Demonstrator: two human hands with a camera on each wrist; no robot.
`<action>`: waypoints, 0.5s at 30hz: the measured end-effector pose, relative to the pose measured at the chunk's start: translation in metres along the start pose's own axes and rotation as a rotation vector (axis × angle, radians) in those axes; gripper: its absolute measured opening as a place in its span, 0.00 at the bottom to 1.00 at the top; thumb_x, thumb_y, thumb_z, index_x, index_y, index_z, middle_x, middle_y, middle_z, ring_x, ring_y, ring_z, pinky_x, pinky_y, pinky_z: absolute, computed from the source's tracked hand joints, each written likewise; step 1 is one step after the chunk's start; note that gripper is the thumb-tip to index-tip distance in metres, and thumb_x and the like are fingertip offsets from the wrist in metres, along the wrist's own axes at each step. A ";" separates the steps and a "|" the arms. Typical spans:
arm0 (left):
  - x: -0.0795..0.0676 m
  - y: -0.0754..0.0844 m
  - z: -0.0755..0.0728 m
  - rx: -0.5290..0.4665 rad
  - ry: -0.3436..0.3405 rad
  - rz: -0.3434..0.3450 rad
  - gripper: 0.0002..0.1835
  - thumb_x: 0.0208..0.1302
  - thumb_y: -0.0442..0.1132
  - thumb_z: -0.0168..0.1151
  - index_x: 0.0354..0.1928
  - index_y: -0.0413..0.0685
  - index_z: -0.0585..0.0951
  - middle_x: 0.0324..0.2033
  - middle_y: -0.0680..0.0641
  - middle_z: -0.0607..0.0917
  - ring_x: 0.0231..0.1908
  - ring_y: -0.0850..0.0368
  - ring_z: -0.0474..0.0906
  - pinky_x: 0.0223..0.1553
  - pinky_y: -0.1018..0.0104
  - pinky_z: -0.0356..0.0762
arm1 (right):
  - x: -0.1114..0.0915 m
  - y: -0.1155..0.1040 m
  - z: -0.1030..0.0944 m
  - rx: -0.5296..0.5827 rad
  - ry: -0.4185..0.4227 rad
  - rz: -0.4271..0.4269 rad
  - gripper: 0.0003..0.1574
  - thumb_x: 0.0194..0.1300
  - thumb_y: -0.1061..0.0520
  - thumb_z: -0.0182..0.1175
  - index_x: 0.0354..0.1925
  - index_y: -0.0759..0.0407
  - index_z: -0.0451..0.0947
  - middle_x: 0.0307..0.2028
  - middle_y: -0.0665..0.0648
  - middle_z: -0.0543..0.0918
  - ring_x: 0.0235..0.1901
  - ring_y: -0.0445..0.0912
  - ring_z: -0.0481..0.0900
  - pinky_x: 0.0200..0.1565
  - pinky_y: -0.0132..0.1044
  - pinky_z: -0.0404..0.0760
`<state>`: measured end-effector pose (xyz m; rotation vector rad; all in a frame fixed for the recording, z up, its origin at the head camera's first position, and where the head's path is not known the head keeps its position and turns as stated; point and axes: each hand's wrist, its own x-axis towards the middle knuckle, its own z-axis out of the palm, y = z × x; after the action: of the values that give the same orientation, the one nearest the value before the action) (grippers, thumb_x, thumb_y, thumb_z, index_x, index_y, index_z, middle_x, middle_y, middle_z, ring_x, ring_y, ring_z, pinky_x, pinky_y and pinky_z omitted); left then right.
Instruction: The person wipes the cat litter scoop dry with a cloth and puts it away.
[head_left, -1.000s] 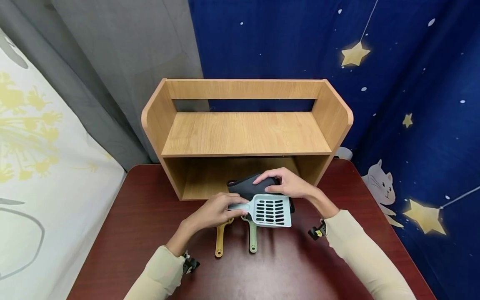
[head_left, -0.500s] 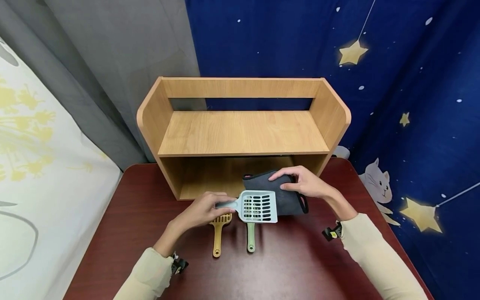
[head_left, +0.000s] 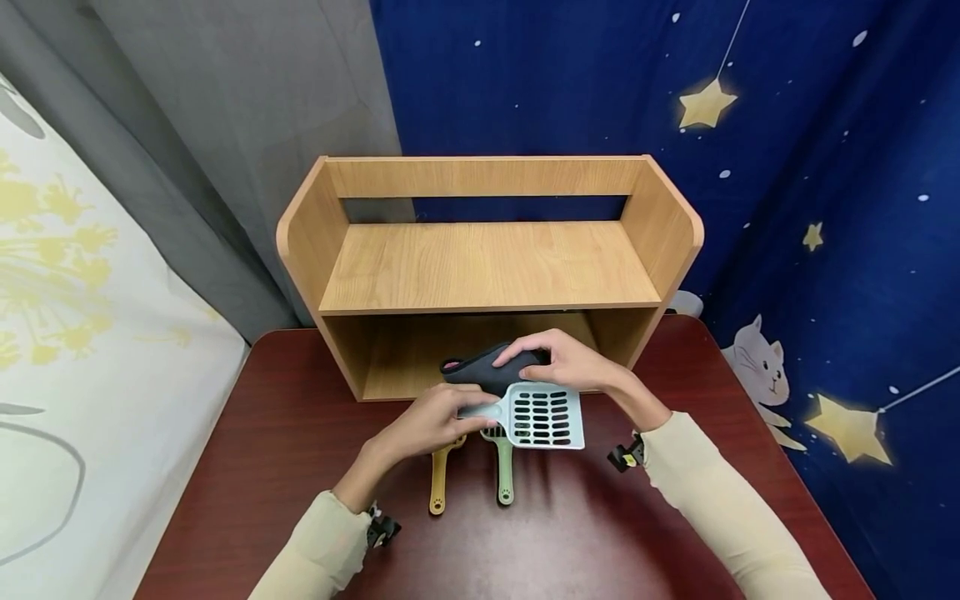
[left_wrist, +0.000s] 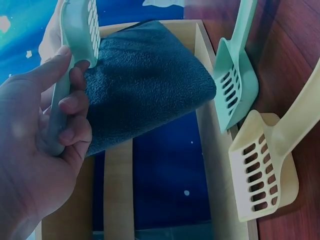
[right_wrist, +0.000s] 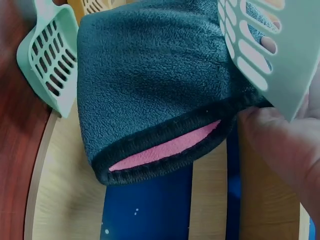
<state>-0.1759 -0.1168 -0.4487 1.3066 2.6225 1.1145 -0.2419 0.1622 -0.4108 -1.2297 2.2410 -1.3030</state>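
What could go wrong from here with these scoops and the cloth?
The left hand grips the blue scoop by its handle, so a push from the cloth in the right hand might twist it. The cloth's open edge could snag in the scoop's slots. Either hand dipping could knock the green scoop or yellow scoop on the table.

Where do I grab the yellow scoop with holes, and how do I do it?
Probably pinch the yellow slotted plastic scoop by its long, slim handle, coming from the person's side: the handle points that way, uncovered, while the left hand hides part of the slotted end from above.
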 end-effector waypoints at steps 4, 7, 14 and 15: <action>-0.004 -0.003 0.000 0.005 0.008 -0.009 0.17 0.74 0.46 0.69 0.59 0.50 0.88 0.40 0.58 0.87 0.32 0.69 0.74 0.36 0.70 0.75 | -0.008 0.000 -0.003 -0.055 0.011 0.005 0.23 0.70 0.69 0.65 0.57 0.48 0.88 0.52 0.49 0.88 0.50 0.46 0.81 0.54 0.36 0.77; -0.010 -0.007 -0.001 -0.005 0.021 -0.020 0.16 0.74 0.44 0.69 0.58 0.47 0.88 0.42 0.56 0.89 0.35 0.67 0.77 0.39 0.65 0.80 | -0.020 0.002 -0.008 -0.076 0.042 0.033 0.23 0.70 0.69 0.65 0.57 0.48 0.88 0.54 0.49 0.88 0.52 0.46 0.82 0.57 0.36 0.78; -0.021 -0.017 -0.005 0.006 0.067 -0.030 0.15 0.71 0.40 0.71 0.56 0.41 0.88 0.39 0.54 0.88 0.34 0.66 0.76 0.38 0.68 0.78 | -0.048 0.007 -0.016 -0.025 0.167 0.135 0.21 0.71 0.66 0.66 0.59 0.50 0.87 0.53 0.52 0.88 0.44 0.40 0.83 0.48 0.32 0.80; -0.022 -0.017 -0.005 0.005 0.074 -0.031 0.16 0.71 0.39 0.71 0.56 0.40 0.88 0.38 0.54 0.87 0.33 0.66 0.75 0.37 0.69 0.77 | -0.050 0.007 -0.017 0.002 0.185 0.154 0.21 0.71 0.66 0.67 0.59 0.51 0.87 0.50 0.54 0.88 0.36 0.39 0.81 0.41 0.31 0.80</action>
<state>-0.1751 -0.1425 -0.4614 1.2441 2.6891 1.1748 -0.2253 0.2126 -0.4153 -0.9477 2.4054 -1.4091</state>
